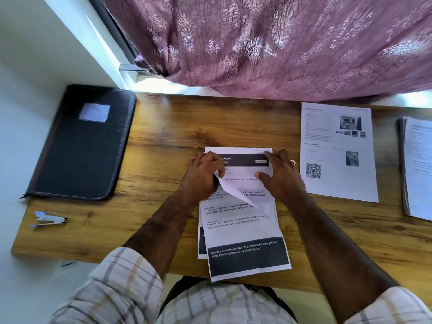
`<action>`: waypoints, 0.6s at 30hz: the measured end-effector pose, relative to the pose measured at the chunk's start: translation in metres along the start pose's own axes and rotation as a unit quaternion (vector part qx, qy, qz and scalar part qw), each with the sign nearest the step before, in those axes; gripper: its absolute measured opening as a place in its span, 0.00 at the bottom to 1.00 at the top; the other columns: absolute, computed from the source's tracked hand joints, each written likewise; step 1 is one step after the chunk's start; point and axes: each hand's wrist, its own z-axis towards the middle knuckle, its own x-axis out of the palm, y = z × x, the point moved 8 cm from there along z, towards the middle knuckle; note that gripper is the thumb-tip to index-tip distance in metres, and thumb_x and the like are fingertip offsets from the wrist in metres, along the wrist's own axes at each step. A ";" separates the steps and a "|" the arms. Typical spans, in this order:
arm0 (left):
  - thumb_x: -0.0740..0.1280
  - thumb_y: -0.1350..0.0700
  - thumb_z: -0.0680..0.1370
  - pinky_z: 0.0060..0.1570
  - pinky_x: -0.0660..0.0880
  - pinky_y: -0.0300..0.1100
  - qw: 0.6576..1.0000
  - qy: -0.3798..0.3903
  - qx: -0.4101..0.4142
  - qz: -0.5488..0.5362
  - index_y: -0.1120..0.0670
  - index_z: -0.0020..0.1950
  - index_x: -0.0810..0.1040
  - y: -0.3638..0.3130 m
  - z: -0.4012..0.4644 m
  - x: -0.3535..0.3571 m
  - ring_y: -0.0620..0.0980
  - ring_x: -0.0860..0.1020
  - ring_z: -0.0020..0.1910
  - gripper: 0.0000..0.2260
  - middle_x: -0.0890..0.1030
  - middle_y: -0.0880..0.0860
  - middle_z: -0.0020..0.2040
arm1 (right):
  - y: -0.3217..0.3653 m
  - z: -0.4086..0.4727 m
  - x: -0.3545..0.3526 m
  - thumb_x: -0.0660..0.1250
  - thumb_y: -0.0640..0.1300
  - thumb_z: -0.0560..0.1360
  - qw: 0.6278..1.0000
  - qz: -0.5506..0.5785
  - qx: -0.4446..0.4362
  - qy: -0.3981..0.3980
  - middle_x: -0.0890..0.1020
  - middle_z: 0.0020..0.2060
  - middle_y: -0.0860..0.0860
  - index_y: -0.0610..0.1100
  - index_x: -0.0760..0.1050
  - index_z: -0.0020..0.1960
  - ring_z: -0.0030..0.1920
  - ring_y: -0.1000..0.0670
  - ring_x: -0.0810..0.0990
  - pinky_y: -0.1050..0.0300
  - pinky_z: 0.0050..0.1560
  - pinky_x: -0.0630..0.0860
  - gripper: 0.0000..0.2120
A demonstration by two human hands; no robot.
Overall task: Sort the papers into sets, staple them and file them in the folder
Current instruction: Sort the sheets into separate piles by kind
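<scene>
Wood-grain laminate covers the desk (163,136), which stands against a white wall and a window sill, with a mauve patterned curtain (280,43) hanging down over its far edge. One black zip folder (81,146) lies closed at ten o'clock, and one small stapler (50,220) sits near the edge at eight o'clock. Papers lie in three places: a set of printed sheets (243,230) at the centre, overhanging the near edge; a single page with photos and a QR code (339,150) at two o'clock; and a stack of pages (418,169) at three o'clock, partly cut off by the frame. At least two sheets show in the centre set. The left hand (203,174) pinches a curled-up corner of a sheet, fingers bent round it. The right hand (280,171) presses its fingers and thumb on the top of the same set, loosely spread. Both plaid sleeves are rolled.
</scene>
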 end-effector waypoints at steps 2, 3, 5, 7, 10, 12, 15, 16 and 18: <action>0.74 0.65 0.66 0.59 0.70 0.56 1.000 0.003 -0.016 0.006 0.49 0.47 0.79 0.003 0.001 -0.001 0.56 0.71 0.65 0.15 0.77 0.50 0.63 | -0.002 -0.002 0.003 0.72 0.64 0.77 1.000 -0.024 0.002 0.002 0.65 0.70 0.47 0.47 0.67 0.79 0.68 0.37 0.72 0.36 0.63 0.78 0.38; 0.75 0.65 0.66 0.60 0.69 0.57 1.000 0.009 -0.023 0.008 0.49 0.47 0.80 0.004 0.001 0.000 0.57 0.71 0.67 0.15 0.76 0.51 0.66 | -0.003 -0.002 0.004 0.71 0.66 0.76 0.999 -0.036 0.003 0.005 0.65 0.69 0.47 0.47 0.67 0.79 0.68 0.37 0.72 0.36 0.64 0.78 0.39; 0.75 0.64 0.67 0.62 0.67 0.58 0.999 0.024 -0.033 0.014 0.50 0.47 0.79 0.004 0.003 0.001 0.58 0.69 0.70 0.14 0.74 0.52 0.70 | -0.002 -0.003 0.005 0.70 0.67 0.76 0.998 -0.054 0.002 0.007 0.65 0.69 0.46 0.48 0.68 0.79 0.68 0.37 0.72 0.38 0.65 0.77 0.38; 0.76 0.61 0.69 0.64 0.66 0.60 0.999 0.032 -0.034 0.026 0.50 0.47 0.79 0.002 0.004 0.001 0.59 0.67 0.73 0.12 0.72 0.52 0.74 | 0.002 -0.004 0.004 0.71 0.65 0.76 0.999 -0.049 -0.008 0.000 0.67 0.67 0.47 0.50 0.72 0.77 0.66 0.38 0.73 0.40 0.65 0.77 0.34; 0.77 0.58 0.71 0.66 0.66 0.62 0.999 0.031 -0.023 0.036 0.50 0.47 0.78 0.000 0.005 0.000 0.60 0.65 0.75 0.10 0.71 0.52 0.77 | 0.009 -0.009 -0.001 0.77 0.59 0.75 0.999 0.032 -0.023 -0.017 0.73 0.64 0.48 0.51 0.79 0.71 0.61 0.43 0.77 0.46 0.61 0.79 0.27; 0.77 0.57 0.71 0.67 0.66 0.63 0.999 0.030 -0.015 0.038 0.49 0.47 0.78 -0.001 0.005 -0.001 0.59 0.64 0.76 0.11 0.71 0.51 0.77 | 0.013 -0.014 -0.006 0.79 0.56 0.73 0.990 0.137 -0.019 -0.019 0.80 0.59 0.51 0.52 0.77 0.71 0.53 0.50 0.81 0.53 0.51 0.81 0.29; 0.78 0.54 0.71 0.68 0.66 0.62 0.999 0.039 -0.005 0.035 0.48 0.50 0.77 -0.003 0.008 -0.003 0.55 0.65 0.75 0.13 0.73 0.48 0.75 | 0.006 -0.022 -0.011 0.82 0.50 0.71 0.952 0.302 0.029 -0.030 0.85 0.50 0.53 0.52 0.71 0.72 0.45 0.51 0.86 0.54 0.44 0.84 0.34; 0.79 0.53 0.71 0.69 0.66 0.61 0.998 0.046 -0.005 0.036 0.48 0.51 0.76 -0.003 0.009 -0.004 0.54 0.65 0.74 0.15 0.74 0.48 0.74 | 0.000 -0.023 -0.011 0.83 0.47 0.70 0.932 0.357 0.053 -0.036 0.86 0.51 0.52 0.50 0.70 0.71 0.46 0.49 0.86 0.51 0.46 0.86 0.34; 0.79 0.51 0.70 0.68 0.66 0.60 0.998 0.046 -0.008 0.035 0.48 0.53 0.73 -0.004 0.012 -0.007 0.52 0.67 0.71 0.18 0.76 0.47 0.67 | -0.012 -0.023 -0.009 0.84 0.41 0.68 0.887 0.451 0.094 -0.037 0.84 0.57 0.49 0.49 0.71 0.68 0.52 0.46 0.87 0.47 0.51 0.86 0.34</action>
